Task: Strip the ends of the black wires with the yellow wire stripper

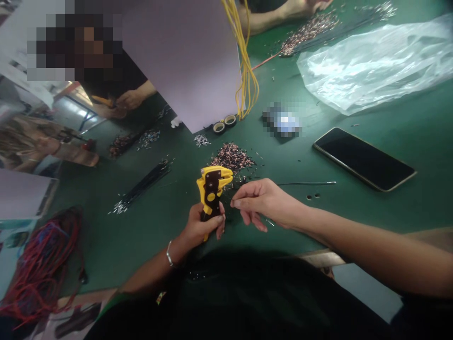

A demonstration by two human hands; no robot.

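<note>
My left hand (201,226) grips the handle of a yellow self-adjusting wire stripper (211,186), its jaws pointing up and away from me. My right hand (265,203) is just to the right of the tool's head, with the fingertips curled towards it. Anything held in those fingertips is too small to tell. A heap of short copper-ended wire pieces (231,158) lies just beyond the stripper. A thin dark wire (306,183) lies on the green table mat (354,212) behind my right wrist.
A black smartphone (364,159) and a clear plastic bag (375,63) lie to the right. A bundle of black wires (141,186) lies left, and red wire (42,267) is coiled at the left edge. A co-worker's hands (129,100) work at the far left.
</note>
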